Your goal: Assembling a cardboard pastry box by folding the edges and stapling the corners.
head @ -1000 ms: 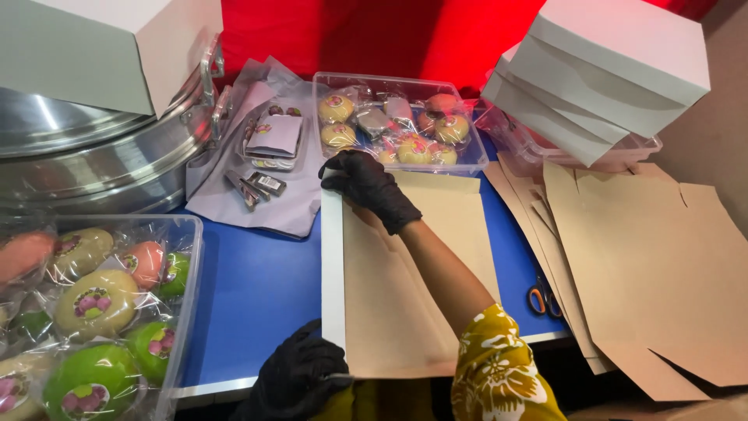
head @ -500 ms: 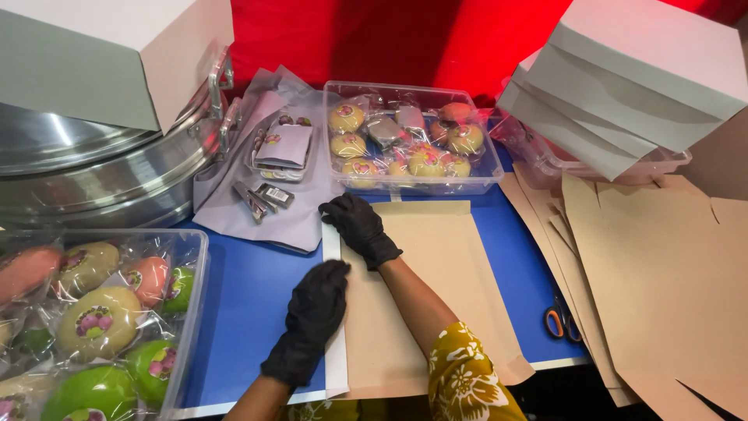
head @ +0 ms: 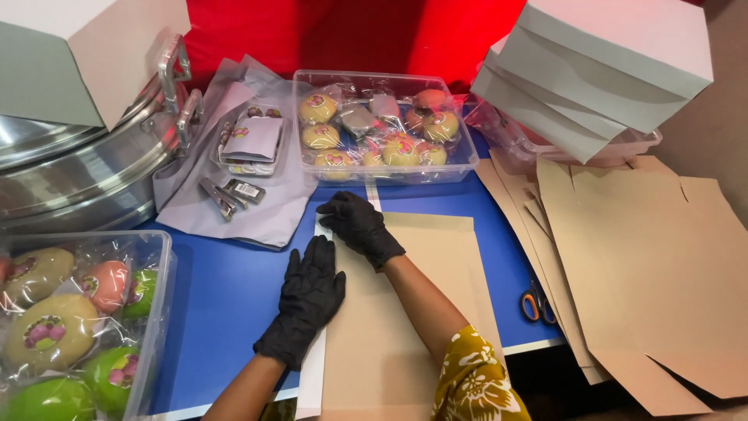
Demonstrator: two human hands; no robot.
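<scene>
Both black-gloved hands are down flat on a flattened brown cardboard box blank (head: 405, 327) lying on the blue desk (head: 226, 296): the left hand (head: 305, 300) presses with fingers spread and straight along the blank's left edge, where a white flap or lining shows, and the right hand (head: 360, 226) sits at the far left corner, fingers curled down onto the fold, gripping nothing that can be lifted. So neither hand holds a thing; both press. The blank looks only partly worked: one long crease along the left side seems to be getting flattened, and no walls stand up yet, so most of the folding appears left to do. To the right, a pile of unfolded brown blanks (head: 654, 265) waits, with orange-handled scissors (head: 536, 302) just beside it. Finished white boxes (head: 600, 70) are stacked at far right. Beyond the hands sits a clear tray of wrapped round cakes (head: 382, 129); another clear bin of wrapped cakes (head: 70, 320) sits near left, below a large steel steamer (head: 78, 171).
</scene>
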